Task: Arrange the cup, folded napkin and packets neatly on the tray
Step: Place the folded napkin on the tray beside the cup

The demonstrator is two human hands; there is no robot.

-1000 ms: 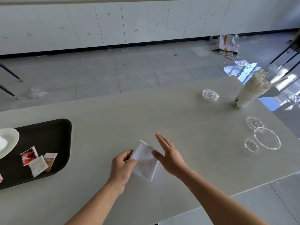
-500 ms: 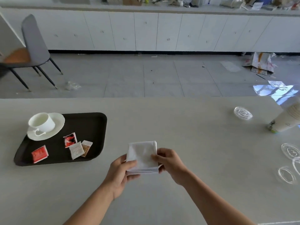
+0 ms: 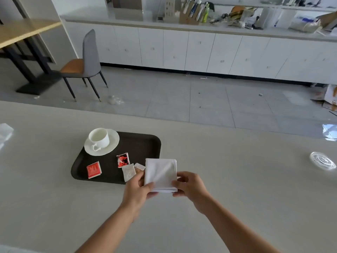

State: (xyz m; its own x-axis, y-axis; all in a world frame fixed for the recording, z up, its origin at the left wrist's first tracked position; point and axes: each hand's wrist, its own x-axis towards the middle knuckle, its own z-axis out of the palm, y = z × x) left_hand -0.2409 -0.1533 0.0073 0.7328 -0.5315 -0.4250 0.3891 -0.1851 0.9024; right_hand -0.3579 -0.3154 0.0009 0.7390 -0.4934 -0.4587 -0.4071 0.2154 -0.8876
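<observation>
L hand (image 3: 138, 189) + R hand (image 3: 189, 187) pinch white folded cloth napkin (image 3: 161, 173), held by dark rectangular plastic tray (image 3: 145, 143) near edge | risk: fold slips open, or napkin knocks small sachet packets (image 3: 128, 171) when set down

Folded white napkin (image 3: 161, 173) held beside tray (image 3: 145, 143).

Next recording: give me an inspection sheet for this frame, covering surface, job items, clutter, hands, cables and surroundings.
Surface: pale table, no spills seen.
Job's things: dark tray carries a white cup on a saucer, two red packets and pale packets; folded napkin held at the tray's right end.
Clutter: clear plastic lid at far right.
Hands: left hand and right hand both pinch the napkin.
Cables: nothing seen.
Surroundings: grey chair, white cabinets, littered floor.
</observation>
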